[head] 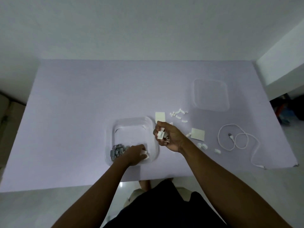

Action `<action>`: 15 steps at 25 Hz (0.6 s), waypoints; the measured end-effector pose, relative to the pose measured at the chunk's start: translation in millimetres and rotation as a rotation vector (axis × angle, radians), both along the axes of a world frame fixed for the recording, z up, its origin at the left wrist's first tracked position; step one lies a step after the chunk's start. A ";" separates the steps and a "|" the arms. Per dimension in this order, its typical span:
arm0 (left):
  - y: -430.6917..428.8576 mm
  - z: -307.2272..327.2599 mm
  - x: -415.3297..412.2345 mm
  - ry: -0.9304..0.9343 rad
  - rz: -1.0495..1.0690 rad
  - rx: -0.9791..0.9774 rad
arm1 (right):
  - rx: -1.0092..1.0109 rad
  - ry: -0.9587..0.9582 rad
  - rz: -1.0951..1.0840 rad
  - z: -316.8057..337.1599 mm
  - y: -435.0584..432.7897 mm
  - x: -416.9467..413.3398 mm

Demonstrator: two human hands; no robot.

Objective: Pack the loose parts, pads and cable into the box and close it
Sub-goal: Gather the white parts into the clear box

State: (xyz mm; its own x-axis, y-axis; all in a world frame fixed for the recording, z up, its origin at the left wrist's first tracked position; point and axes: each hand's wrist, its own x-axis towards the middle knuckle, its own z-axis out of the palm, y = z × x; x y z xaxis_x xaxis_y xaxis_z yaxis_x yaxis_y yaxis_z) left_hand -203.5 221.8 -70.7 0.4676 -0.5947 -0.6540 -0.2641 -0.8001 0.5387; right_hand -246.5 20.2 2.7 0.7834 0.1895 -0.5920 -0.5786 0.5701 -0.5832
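A clear plastic box (131, 124) stands open near the table's front edge, with several grey parts (117, 152) piled in its near left corner. My left hand (135, 154) reaches inside the box and holds small white parts (145, 154) low over its floor. Just right of the box, my right hand (167, 136) is closed around a handful of white parts (160, 134). Two white square pads (160, 117) (197, 133) lie flat on the table. More loose white parts (178, 114) (202, 146) are scattered nearby. A white cable (236, 140) lies coiled at the right.
The box's clear lid (210, 95) lies flat at the back right of the lilac table (82, 104). The cable's far end reaches the table's right front corner (296, 165). Dark clutter sits on the floor beyond the right edge.
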 end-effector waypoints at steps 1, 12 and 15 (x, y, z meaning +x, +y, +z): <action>3.4 2.7 -0.1 -0.002 0.025 -0.033 | 0.002 0.005 0.034 -0.3 3.2 2.2; 93.4 30.6 3.2 -0.744 0.760 -0.167 | -0.926 -0.062 0.574 -45.1 63.4 41.0; 96.1 10.1 -1.4 -0.371 0.912 -0.165 | -1.131 -0.146 0.839 -68.4 82.4 43.3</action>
